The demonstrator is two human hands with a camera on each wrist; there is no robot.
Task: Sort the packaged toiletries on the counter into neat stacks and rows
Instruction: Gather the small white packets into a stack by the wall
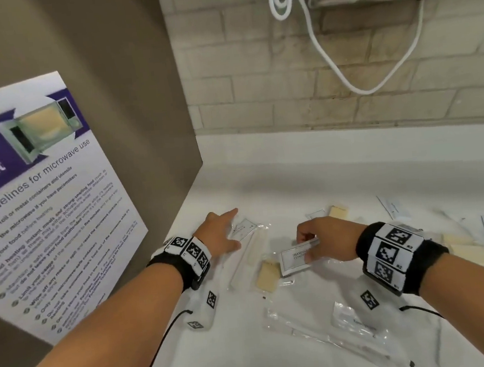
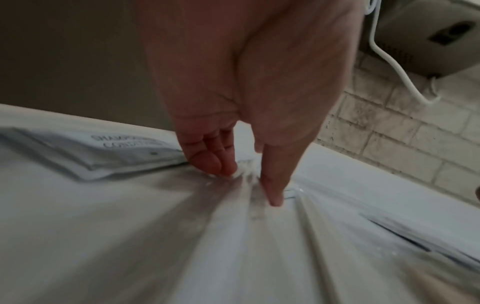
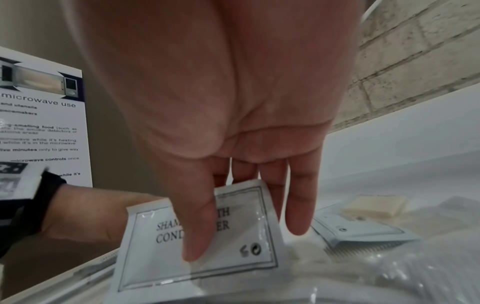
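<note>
On a white counter [image 1: 307,171] beside a microwave poster [image 1: 44,202], a person sorts packaged toiletries. At left, the left hand [image 1: 220,234] lies flat with fingers extended, pressing a clear plastic packet [image 1: 248,242] near the side wall; the left wrist view is blurred, so whether the fingertips [image 2: 221,164] pinch the film or merely pin it is hard to say. At centre, the right hand [image 1: 329,243] holds a white shampoo sachet [image 3: 205,236] between thumb and fingers, tilted up just above other wrapped items. Small soap bars [image 1: 269,275] and more packets lie scattered to the right. The sachet looks light, limp and slick; its flat sealed edge likely offers the surest pinch.
</note>
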